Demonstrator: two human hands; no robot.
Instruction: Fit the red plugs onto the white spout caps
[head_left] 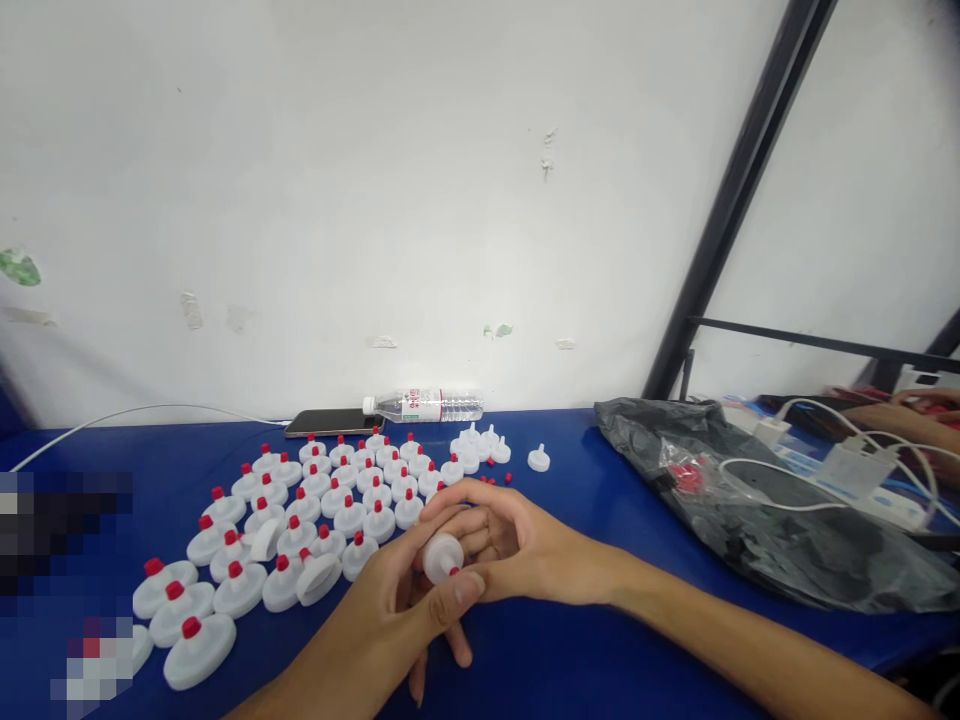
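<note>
The left hand (pixel 411 605) is clamping its fingers around a round white spout cap (pixel 441 556). The hands are hiding most of its red tip (pixel 454 571). The right hand (pixel 536 552) is curling close; nobody can tell if it's gripping. Farther back, red-topped spout caps (pixel 349 518) are standing crowded.

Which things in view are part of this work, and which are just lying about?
Part of the work, by the look of it:
- held lid
- red-capped lids
- bare lids
- loose red caps

Apparently just lying about:
- bottle
- phone
- black bag
- power strip

Unsure: clear bag, red inside.
</note>
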